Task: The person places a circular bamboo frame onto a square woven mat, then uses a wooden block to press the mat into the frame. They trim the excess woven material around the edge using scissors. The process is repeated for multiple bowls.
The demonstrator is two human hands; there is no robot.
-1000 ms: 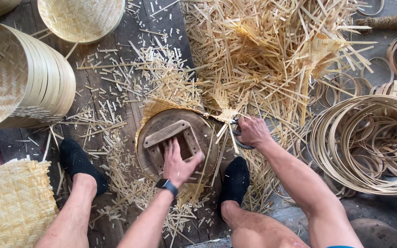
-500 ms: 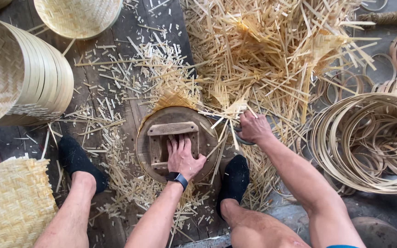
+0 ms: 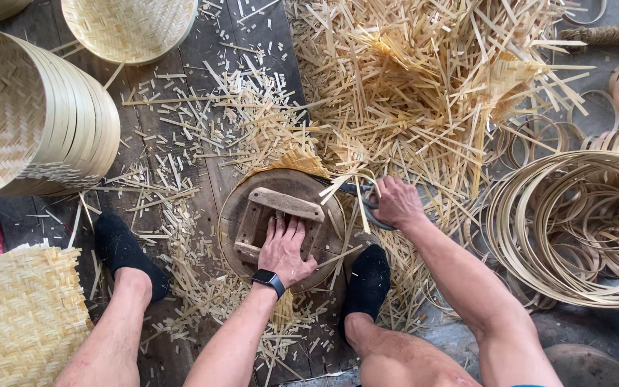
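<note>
Head view: left hand (image 3: 285,251) pressed flat, fingers spread, on round wooden form (image 3: 282,226) between the feet. Right hand (image 3: 395,202) clenched around scissors (image 3: 364,197) at form's edge. Form judged heavy, rigid; best held by crossbar (image 3: 286,204).

1 head view, looking straight down, near, over floor.

stacked woven trays (image 3: 44,115), bamboo hoops (image 3: 574,229), a woven mat (image 3: 19,315), scattered strips (image 3: 424,79)
</note>
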